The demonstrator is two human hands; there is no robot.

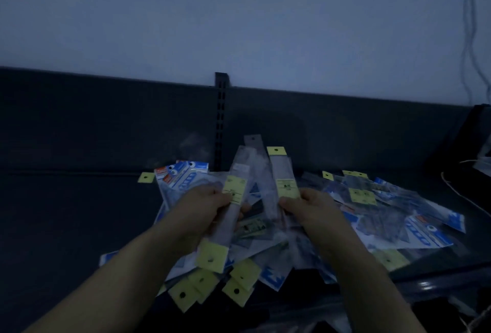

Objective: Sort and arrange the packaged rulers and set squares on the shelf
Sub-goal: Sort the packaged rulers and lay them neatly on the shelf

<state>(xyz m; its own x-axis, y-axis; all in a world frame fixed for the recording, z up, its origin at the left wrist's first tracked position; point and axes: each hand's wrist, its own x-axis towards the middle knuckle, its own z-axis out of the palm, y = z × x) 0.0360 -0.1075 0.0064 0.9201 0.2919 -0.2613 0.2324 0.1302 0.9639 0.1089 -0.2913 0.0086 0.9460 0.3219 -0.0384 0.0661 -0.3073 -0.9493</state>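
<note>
Packaged ruler [233,189] in left hand [204,208] grip, second ruler [285,173] in right hand [310,208] grip (print unreadably dim).

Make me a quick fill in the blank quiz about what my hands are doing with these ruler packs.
1. The left hand grips a long ruler pack whose near end carries a ____ tab with a hole.
2. The right hand grips a second ruler pack with its tab pointing ____ from the person.
3. Beneath both hands, a loose pile of packages lies on the dark ____.

Missing words: yellow; away; shelf.
</note>
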